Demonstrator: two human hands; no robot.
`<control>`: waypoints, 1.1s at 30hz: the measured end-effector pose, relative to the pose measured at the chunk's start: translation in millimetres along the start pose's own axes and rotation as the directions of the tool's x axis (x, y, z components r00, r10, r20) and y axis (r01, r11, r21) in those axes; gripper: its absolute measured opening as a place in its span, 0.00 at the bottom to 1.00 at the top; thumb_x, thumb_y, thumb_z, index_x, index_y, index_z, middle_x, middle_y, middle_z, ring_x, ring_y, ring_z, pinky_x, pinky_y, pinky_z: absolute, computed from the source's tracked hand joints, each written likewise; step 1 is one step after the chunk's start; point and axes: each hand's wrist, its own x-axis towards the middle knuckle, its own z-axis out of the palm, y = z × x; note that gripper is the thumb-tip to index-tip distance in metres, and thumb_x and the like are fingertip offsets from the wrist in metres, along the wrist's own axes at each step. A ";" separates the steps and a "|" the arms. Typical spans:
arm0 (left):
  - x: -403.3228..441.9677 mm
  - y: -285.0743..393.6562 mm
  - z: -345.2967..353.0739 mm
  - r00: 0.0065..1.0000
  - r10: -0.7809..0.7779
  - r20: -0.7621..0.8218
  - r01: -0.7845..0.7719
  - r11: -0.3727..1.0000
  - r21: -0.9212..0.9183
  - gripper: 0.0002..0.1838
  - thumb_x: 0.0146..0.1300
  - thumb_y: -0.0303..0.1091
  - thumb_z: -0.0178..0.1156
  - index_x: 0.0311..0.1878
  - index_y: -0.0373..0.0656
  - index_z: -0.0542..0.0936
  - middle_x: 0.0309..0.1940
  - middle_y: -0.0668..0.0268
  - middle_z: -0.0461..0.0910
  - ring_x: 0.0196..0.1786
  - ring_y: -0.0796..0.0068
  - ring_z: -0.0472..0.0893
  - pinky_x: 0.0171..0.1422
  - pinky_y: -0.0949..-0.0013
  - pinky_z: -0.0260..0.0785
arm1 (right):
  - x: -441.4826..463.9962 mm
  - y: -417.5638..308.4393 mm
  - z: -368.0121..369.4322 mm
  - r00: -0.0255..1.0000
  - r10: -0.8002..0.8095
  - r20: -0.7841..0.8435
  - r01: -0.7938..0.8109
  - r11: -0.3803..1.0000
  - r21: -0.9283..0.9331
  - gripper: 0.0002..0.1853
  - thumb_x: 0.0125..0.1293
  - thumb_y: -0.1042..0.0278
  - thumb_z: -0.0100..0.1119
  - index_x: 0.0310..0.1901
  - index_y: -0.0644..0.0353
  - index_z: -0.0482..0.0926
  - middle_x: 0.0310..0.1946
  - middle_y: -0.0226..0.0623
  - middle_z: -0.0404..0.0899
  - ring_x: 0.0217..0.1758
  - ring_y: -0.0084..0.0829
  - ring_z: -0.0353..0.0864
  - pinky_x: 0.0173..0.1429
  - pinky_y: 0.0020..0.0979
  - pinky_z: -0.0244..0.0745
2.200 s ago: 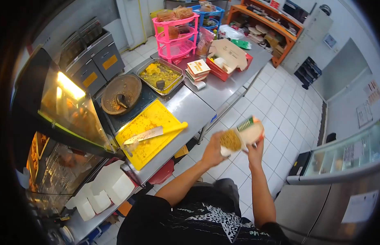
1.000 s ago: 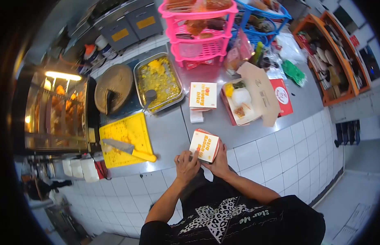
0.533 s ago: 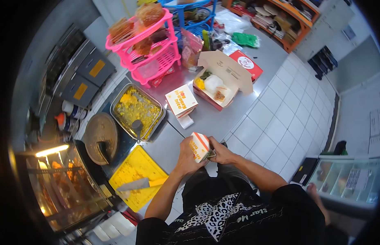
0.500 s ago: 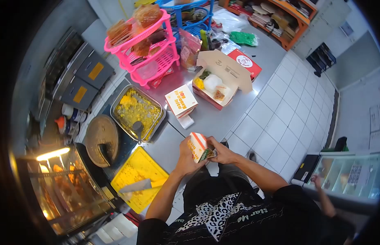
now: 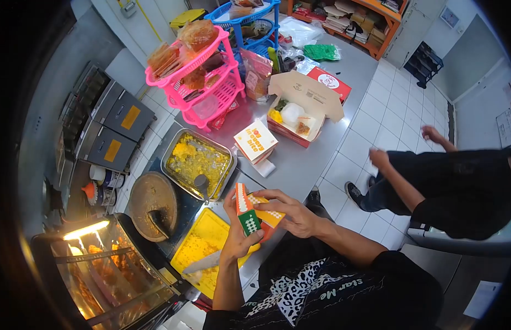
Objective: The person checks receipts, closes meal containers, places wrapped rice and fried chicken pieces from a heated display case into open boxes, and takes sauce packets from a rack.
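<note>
My left hand (image 5: 236,237) is closed around a small carton (image 5: 249,212) with orange, green and yellow panels, held in front of my body. My right hand (image 5: 295,214) grips the carton's yellow flap from the other side, thumb and fingers pressed on it. The carton's far sides are hidden by my fingers. Beyond my hands, a white printed box (image 5: 256,140) stands on the steel table. Farther back sits an open meal box (image 5: 288,133) with rice, greens and yellow pieces inside.
A steel tray (image 5: 233,173) of yellow food with a ladle, a stone mortar (image 5: 135,190) and a yellow cutting board (image 5: 196,242) with a knife (image 5: 203,263) lie left. Behind are a pink rack (image 5: 233,82) and blue rack (image 5: 276,27). Another person (image 5: 431,181) stands right; a lit food case (image 5: 109,269) is lower left.
Both hands have turned the carton, so its orange and green sides and yellow flap now show. Another person has come farther into view on the right. My view has shifted slightly.
</note>
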 end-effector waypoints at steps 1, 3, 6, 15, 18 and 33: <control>-0.3 1.1 -2.6 1.000 0.011 -0.006 -0.011 0.999 -0.037 0.65 0.54 0.45 0.75 0.83 0.44 0.36 0.77 0.50 0.54 0.81 0.51 0.60 0.82 0.49 0.57 | 3.9 -6.7 -0.1 1.000 -0.021 0.002 0.021 0.999 -0.033 0.26 0.71 0.76 0.60 0.71 0.55 0.76 0.75 0.51 0.65 0.78 0.52 0.67 0.80 0.47 0.64; 1.3 5.1 -6.8 0.998 0.055 -0.010 -0.055 0.999 -0.001 0.66 0.53 0.45 0.75 0.83 0.44 0.37 0.77 0.51 0.54 0.81 0.51 0.59 0.83 0.49 0.57 | 8.9 -14.9 0.6 0.999 -0.051 0.012 0.052 0.995 -0.083 0.27 0.71 0.78 0.58 0.71 0.55 0.75 0.75 0.51 0.67 0.77 0.53 0.68 0.81 0.46 0.63; 5.0 16.1 -8.7 0.989 0.149 0.009 -0.147 0.966 0.212 0.67 0.51 0.43 0.76 0.83 0.43 0.38 0.75 0.51 0.55 0.81 0.52 0.58 0.83 0.49 0.56 | 15.3 -17.0 3.1 0.999 -0.029 -0.039 0.026 0.996 -0.082 0.26 0.71 0.78 0.59 0.70 0.56 0.76 0.76 0.52 0.66 0.79 0.54 0.67 0.81 0.47 0.64; 1.4 28.9 -0.9 0.981 0.192 -0.008 -0.176 0.912 0.369 0.66 0.49 0.37 0.72 0.82 0.39 0.35 0.75 0.45 0.57 0.78 0.51 0.64 0.82 0.48 0.57 | 14.8 -5.2 21.0 0.982 -0.047 -0.185 0.052 0.998 0.019 0.24 0.68 0.84 0.54 0.66 0.59 0.77 0.77 0.54 0.66 0.80 0.56 0.67 0.80 0.47 0.66; 1.8 26.5 3.9 0.975 0.213 -0.063 -0.182 0.930 0.320 0.66 0.47 0.38 0.73 0.82 0.37 0.38 0.74 0.43 0.57 0.77 0.47 0.64 0.82 0.46 0.56 | 11.9 -2.6 22.9 0.975 0.012 -0.220 0.000 0.998 0.055 0.23 0.68 0.84 0.54 0.64 0.62 0.79 0.77 0.53 0.66 0.79 0.53 0.69 0.79 0.46 0.67; 2.0 44.3 13.4 0.992 -0.017 0.126 -0.089 0.618 0.781 0.80 0.39 0.45 0.85 0.83 0.28 0.35 0.72 0.36 0.56 0.74 0.34 0.66 0.80 0.47 0.61 | 8.0 -22.0 -13.3 0.966 0.256 0.041 -0.258 0.963 0.075 0.19 0.66 0.81 0.64 0.58 0.61 0.85 0.69 0.44 0.67 0.71 0.39 0.71 0.69 0.37 0.76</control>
